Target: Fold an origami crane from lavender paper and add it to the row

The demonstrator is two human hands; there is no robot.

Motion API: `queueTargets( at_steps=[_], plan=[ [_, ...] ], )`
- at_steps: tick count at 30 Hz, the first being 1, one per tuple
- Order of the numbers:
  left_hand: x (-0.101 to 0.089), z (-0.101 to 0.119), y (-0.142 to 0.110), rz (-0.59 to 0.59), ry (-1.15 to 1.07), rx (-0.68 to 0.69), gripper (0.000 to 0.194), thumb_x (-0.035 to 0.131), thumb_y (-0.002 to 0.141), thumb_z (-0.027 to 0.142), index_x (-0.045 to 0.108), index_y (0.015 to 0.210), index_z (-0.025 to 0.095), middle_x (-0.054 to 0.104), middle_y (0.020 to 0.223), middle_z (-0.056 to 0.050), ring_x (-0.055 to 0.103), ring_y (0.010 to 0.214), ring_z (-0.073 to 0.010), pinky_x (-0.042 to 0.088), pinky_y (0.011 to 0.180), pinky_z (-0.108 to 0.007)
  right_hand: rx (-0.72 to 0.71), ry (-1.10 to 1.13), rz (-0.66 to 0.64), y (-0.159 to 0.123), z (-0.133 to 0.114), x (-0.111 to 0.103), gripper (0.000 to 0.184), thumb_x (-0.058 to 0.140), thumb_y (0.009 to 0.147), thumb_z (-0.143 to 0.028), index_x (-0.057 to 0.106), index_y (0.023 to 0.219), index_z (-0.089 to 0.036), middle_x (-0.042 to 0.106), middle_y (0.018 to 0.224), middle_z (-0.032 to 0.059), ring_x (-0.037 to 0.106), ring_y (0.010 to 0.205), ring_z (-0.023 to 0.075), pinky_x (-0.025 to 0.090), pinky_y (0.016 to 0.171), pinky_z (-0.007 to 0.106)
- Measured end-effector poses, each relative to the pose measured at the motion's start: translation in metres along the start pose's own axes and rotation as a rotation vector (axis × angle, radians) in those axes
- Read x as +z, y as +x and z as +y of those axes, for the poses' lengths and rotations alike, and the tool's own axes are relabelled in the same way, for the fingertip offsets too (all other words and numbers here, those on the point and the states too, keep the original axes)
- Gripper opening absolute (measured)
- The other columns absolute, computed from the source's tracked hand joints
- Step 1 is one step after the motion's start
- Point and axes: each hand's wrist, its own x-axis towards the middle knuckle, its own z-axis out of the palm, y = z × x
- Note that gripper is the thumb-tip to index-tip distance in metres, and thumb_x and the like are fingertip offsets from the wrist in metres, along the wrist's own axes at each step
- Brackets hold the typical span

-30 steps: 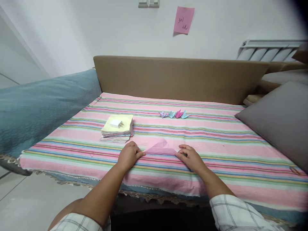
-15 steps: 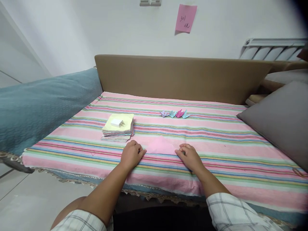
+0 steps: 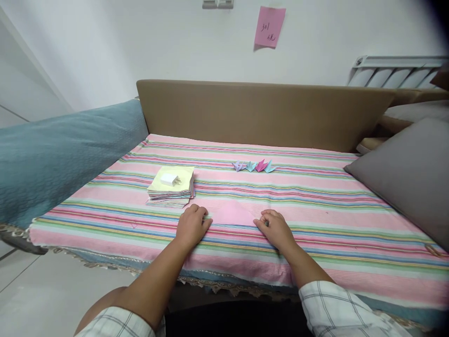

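Note:
A pale pink sheet of origami paper, folded to a triangle, lies on the striped cloth with its peak pointing away from me. At its left corner my left hand pinches the edge between thumb and fingers. My right hand grips the opposite corner, its fingers curled in. Beyond the paper stands a row of small folded paper cranes: a lilac one, a light blue one, a magenta one and another blue one.
Left of the paper is a stack of square paper sheets, topped by a white plug adapter. A grey cushion leans at the right. Near the right edge lies a small brown object. The brown backrest bounds the far side.
The paper's raised upper layer has come down, so the triangle now looks flat and even. Both hands have stayed at its corners, nearly still.

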Motion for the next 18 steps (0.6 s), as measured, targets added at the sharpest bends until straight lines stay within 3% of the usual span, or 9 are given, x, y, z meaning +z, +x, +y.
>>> queueTargets(
  at_steps=[4, 9, 12, 16, 18],
  plan=[
    [0.001, 0.008, -0.001, 0.065, 0.067, 0.110, 0.030, 0.055, 0.079, 0.024, 0.059, 0.109, 0.020, 0.057, 0.098, -0.009, 0.052, 0.095, -0.0255, 0.040, 0.087, -0.040, -0.006, -0.008, -0.005, 0.001, 0.000, 0.000, 0.027, 0.054, 0.078, -0.041, 0.053, 0.059, -0.021, 0.060, 0.096, 0.0073, 0.050, 0.104, 0.0238, 0.037, 0.089, 0.037],
    [0.006, 0.014, -0.002, 0.106, 0.109, 0.294, 0.040, 0.046, 0.082, 0.009, 0.056, 0.116, 0.025, 0.062, 0.110, -0.008, 0.046, 0.115, -0.0264, 0.019, 0.107, -0.053, -0.002, -0.004, 0.001, 0.001, 0.000, 0.000, 0.027, 0.055, 0.078, -0.040, 0.053, 0.059, -0.021, 0.060, 0.097, 0.0076, 0.050, 0.103, 0.0242, 0.037, 0.088, 0.037],
    [0.008, 0.021, -0.005, 0.066, 0.148, 0.403, 0.040, 0.043, 0.085, 0.009, 0.055, 0.118, 0.027, 0.051, 0.132, -0.005, 0.036, 0.127, -0.0275, 0.012, 0.109, -0.056, -0.002, -0.005, -0.006, 0.001, 0.000, -0.001, 0.026, 0.055, 0.078, -0.040, 0.054, 0.059, -0.021, 0.060, 0.097, 0.0074, 0.051, 0.102, 0.0238, 0.037, 0.088, 0.037],
    [0.014, 0.038, -0.014, -0.014, 0.111, 0.594, 0.036, 0.041, 0.091, 0.023, 0.049, 0.126, 0.024, 0.042, 0.140, -0.004, 0.028, 0.134, -0.0242, 0.014, 0.111, -0.050, -0.004, -0.024, -0.012, 0.001, -0.001, -0.001, 0.026, 0.056, 0.077, -0.040, 0.053, 0.059, -0.021, 0.060, 0.099, 0.0070, 0.051, 0.102, 0.0230, 0.037, 0.089, 0.036],
    [0.020, 0.046, -0.019, -0.061, 0.085, 0.646, 0.052, 0.046, 0.088, 0.043, 0.039, 0.135, 0.020, 0.035, 0.144, -0.007, 0.022, 0.136, -0.0253, 0.016, 0.112, -0.047, -0.005, -0.032, -0.009, 0.002, -0.001, -0.001, 0.026, 0.056, 0.077, -0.040, 0.053, 0.059, -0.021, 0.061, 0.098, 0.0070, 0.051, 0.101, 0.0232, 0.037, 0.089, 0.036]
  ],
)
